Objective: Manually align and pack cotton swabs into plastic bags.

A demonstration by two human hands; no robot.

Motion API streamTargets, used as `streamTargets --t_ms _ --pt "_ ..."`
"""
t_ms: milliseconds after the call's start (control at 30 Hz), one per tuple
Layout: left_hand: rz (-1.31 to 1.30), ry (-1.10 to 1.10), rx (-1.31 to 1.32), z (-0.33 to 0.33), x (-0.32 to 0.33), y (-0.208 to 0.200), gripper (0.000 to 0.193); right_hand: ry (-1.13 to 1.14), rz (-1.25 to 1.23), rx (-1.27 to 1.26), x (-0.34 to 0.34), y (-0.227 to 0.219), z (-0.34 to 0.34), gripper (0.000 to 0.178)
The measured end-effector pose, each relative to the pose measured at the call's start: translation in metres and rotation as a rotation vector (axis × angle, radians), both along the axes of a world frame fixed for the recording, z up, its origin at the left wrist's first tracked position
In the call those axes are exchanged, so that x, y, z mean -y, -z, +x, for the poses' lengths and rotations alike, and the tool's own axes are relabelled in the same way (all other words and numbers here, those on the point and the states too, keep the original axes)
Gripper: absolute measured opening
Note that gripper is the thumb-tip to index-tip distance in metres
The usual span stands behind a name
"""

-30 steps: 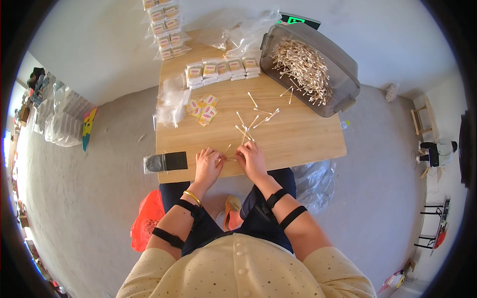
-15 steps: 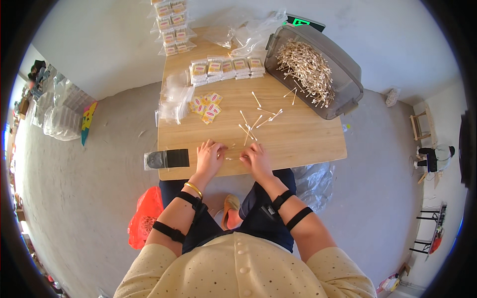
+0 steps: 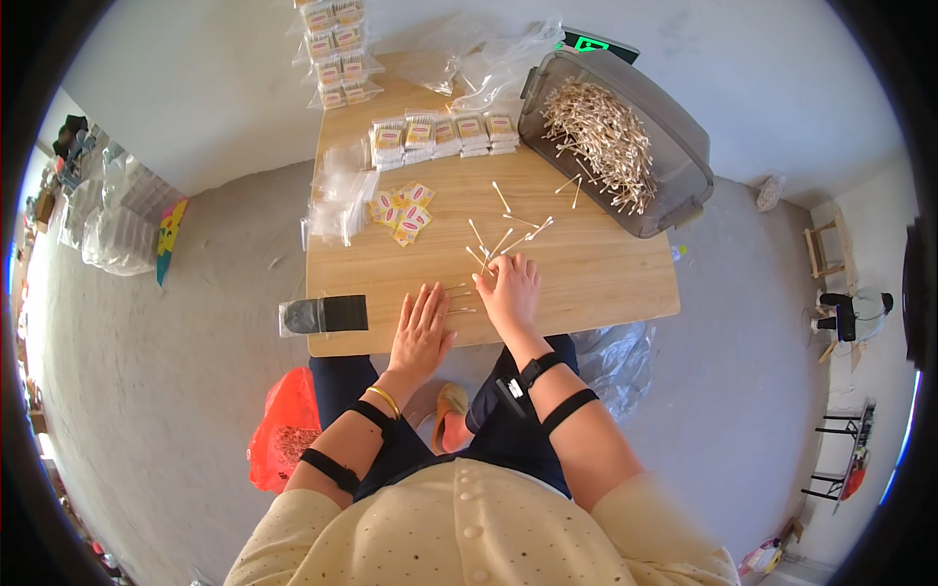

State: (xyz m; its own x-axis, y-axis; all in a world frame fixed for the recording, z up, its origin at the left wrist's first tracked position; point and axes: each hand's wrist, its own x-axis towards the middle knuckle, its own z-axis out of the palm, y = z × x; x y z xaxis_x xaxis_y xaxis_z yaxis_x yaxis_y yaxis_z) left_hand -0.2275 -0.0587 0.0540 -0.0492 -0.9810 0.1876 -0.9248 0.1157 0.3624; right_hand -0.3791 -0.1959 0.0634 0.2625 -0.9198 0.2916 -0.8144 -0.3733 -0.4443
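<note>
My left hand (image 3: 420, 332) lies flat near the table's front edge, its fingers stretched out over a few cotton swabs (image 3: 461, 311) whose tips stick out to the right. To the right, my right hand (image 3: 512, 291) reaches to the near end of a loose scatter of cotton swabs (image 3: 513, 237). Its thumb stands apart from the bent fingers, and I see no swab held between them. Left of the scatter lie several small yellow and white cards (image 3: 402, 209). Clear plastic bags (image 3: 344, 200) are heaped beside the cards.
A grey plastic bin (image 3: 674, 161) of cotton swabs (image 3: 601, 137) is tilted at the back right of the wooden table (image 3: 586, 278). Packed swab bags (image 3: 445, 135) line the back, with a taller stack (image 3: 337, 54) behind. A black pouch (image 3: 342, 313) lies at the left edge.
My left hand has flattened over the swabs, which were between both hands before. My right hand has moved forward to the scattered swabs.
</note>
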Motion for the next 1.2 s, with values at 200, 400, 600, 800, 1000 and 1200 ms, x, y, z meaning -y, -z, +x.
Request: streamTargets --t_ms 200,400,600,800,1000,1200 --pt "0.032 0.034 -0.013 -0.002 0.002 -0.002 0.074 -0.147 0.047 0.007 -0.002 0.014 0.008 0.014" --pt "0.036 0.03 0.039 0.001 0.003 -0.001 0.076 -0.234 0.099 0.152 -0.003 0.01 0.005 0.017" --pt "0.113 0.053 0.187 -0.001 0.011 -0.002 0.077 -0.038 0.002 0.014 0.057 0.0 0.022 0.018" --pt "0.089 0.048 0.147 -0.004 0.013 -0.001 0.077 0.017 0.062 -0.055 0.071 0.01 0.023 0.006" --pt "0.055 0.03 0.057 0.001 0.007 0.001 0.075 -0.021 0.11 -0.027 0.044 0.008 0.008 0.006" --pt "0.046 0.038 -0.05 -0.001 0.011 -0.001 0.073 -0.118 0.052 0.004 0.017 0.008 0.022 0.007"
